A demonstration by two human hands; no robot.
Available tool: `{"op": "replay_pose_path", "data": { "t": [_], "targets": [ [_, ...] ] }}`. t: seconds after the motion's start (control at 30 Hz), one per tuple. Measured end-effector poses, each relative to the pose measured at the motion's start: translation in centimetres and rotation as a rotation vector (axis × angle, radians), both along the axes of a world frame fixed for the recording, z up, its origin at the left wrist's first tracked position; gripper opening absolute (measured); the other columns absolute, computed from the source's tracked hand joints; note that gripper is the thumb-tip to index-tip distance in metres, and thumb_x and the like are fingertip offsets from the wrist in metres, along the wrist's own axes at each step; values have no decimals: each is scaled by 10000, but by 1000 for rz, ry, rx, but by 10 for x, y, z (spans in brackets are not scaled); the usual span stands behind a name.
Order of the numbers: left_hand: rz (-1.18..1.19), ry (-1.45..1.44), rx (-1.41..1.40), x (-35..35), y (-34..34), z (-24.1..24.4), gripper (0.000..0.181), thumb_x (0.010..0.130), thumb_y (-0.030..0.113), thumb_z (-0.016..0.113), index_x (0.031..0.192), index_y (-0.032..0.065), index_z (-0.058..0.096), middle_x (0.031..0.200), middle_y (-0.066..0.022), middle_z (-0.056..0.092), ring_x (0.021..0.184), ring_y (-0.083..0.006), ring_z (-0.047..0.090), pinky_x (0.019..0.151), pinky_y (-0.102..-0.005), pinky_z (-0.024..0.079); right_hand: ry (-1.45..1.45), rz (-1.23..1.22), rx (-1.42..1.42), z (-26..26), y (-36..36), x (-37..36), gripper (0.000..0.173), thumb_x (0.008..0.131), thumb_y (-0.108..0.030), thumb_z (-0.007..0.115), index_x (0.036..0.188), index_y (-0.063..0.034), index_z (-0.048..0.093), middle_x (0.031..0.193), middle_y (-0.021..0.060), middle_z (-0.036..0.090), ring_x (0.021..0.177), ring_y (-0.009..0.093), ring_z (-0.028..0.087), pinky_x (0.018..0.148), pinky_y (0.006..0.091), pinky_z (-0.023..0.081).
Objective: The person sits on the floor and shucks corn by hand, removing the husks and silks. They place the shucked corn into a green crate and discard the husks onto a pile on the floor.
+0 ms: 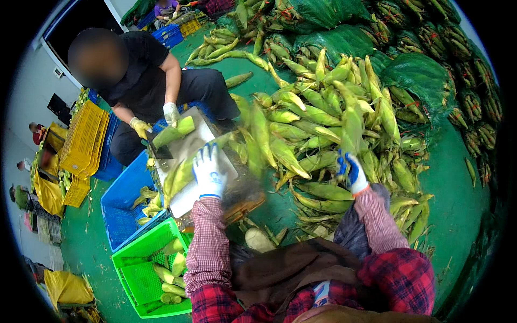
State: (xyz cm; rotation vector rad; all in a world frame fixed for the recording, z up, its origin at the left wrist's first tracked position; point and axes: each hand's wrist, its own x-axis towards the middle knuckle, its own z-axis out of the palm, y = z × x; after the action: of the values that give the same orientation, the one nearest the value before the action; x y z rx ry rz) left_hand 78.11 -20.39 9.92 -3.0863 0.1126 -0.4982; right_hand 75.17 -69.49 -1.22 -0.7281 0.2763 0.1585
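Observation:
My left hand (210,169), in a white glove, lies palm down with extended fingers over green-husked ears of corn (176,177) on a white cutting board (185,200). My right hand (352,173), in a white glove with blue-coated fingers, is at the lower end of a motion-blurred ear of corn (350,121); its fingers seem to be around that end. A heap of unhusked corn (311,117) spreads beyond and beside it. Across the board, a co-worker's gloved hands (155,123) are at another ear (174,132) and a broad-bladed knife (161,152).
A blue crate (111,202) with husk pieces and a green crate (129,264) with cut corn stand at left. Behind the co-worker are stacked yellow crates (85,139). Green mesh sacks of corn (420,80) line the far right. Other people work farther off.

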Motion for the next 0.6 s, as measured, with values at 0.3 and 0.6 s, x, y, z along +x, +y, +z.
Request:
{"op": "replay_pose_path", "data": {
  "t": [0.3, 0.6],
  "targets": [
    [-682, -140, 34, -35, -108, 28, 1045, 623, 288, 913, 1546, 242, 426, 1593, -156, 375, 1475, -416, 327, 1224, -599, 240, -45, 554, -291, 42, 60, -108, 241, 975, -221, 613, 977, 16, 657, 716, 87, 610, 614, 176, 586, 560, 312, 476],
    [-712, 104, 13, -49, -93, 24, 789, 648, 211, 832, 1377, 96, 552, 1325, -160, 580, 1285, -367, 522, 1169, -538, 346, -118, 872, -293, 71, 102, -57, 342, 984, -265, 674, 1200, -4, 624, 912, 85, 690, 723, 161, 650, 619, 299, 535]
  ]
}}
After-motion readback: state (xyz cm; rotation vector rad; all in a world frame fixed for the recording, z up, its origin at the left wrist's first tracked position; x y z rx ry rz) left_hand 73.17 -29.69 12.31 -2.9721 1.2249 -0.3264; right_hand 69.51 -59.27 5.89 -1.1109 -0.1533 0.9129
